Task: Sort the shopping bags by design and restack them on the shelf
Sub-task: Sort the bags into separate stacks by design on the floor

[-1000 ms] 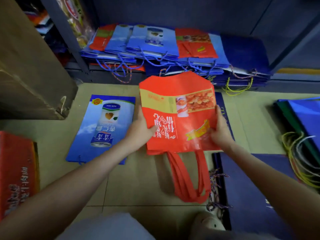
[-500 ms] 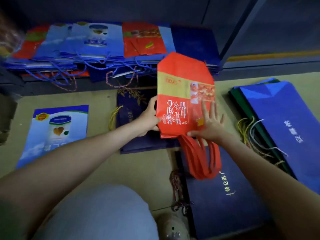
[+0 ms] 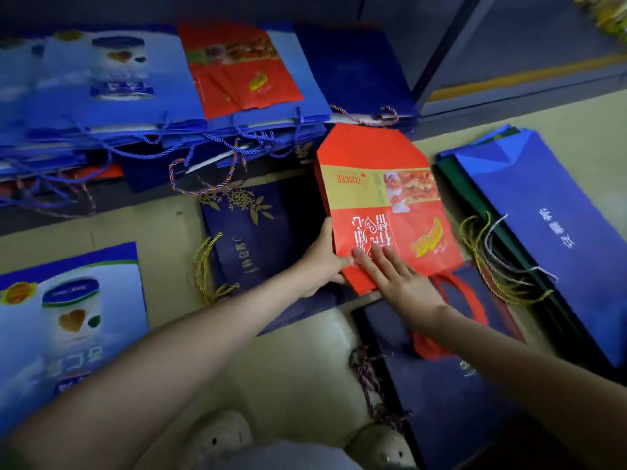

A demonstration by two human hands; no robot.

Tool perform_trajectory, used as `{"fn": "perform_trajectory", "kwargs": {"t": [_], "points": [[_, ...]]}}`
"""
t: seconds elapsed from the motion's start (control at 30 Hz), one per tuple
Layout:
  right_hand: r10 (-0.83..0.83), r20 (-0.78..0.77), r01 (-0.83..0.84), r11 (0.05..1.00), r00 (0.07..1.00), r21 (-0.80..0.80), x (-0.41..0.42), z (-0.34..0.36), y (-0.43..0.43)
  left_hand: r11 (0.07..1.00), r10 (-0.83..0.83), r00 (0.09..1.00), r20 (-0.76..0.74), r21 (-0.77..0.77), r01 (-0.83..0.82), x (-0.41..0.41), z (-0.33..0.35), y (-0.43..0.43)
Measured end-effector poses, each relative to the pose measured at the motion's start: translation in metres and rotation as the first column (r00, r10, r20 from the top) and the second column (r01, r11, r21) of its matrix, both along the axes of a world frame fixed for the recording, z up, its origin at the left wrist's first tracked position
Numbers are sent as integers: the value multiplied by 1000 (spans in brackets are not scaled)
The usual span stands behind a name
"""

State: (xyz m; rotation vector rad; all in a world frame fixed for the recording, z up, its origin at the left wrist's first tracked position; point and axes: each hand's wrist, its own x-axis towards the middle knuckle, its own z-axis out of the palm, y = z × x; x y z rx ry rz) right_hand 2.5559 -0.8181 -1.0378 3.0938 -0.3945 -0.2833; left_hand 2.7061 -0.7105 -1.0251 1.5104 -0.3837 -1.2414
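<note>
The red bag [image 3: 380, 205] is lying flat on the floor [image 3: 298, 368], overlapping a navy bag [image 3: 251, 232], just in front of the shelf stacks [image 3: 169, 106]. The left hand [image 3: 322, 262] is gripping its left edge, thumb along the fold. The right hand [image 3: 397, 279] is pressing straight, spread fingers on the printed face. The bag is likely handling as light, thin and floppy, and may be sliding easily on the bags beneath. Take hold at both long edges. Avoid lifting by the loose red handles [image 3: 471, 300].
</note>
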Motion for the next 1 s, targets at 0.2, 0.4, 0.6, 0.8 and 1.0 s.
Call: {"fn": "perform_trajectory", "kwargs": {"t": [0.2,0.4,0.6,0.8,1.0], "points": [[-280,-14,280,959,960,34,-19,-12,3,991,-135,988,78,5,135,-22,-6,-19],[-334,-251,327,942,909,-71,-29,-2,-17,915,-391,511,765,385,124,-30,-31,-26],[-288,-519,340,941,805,5,-19,-21,-46,743,-660,159,735,606,283,-6,-48,-23],[-217,-491,370,897,844,240,62,-2,-79,943,-313,-140,939,288,-168,98,-10,12],[-49,392,-53,968,919,245,216,33,-40,766,-513,-97,853,404,-500,199,23,44]]}}
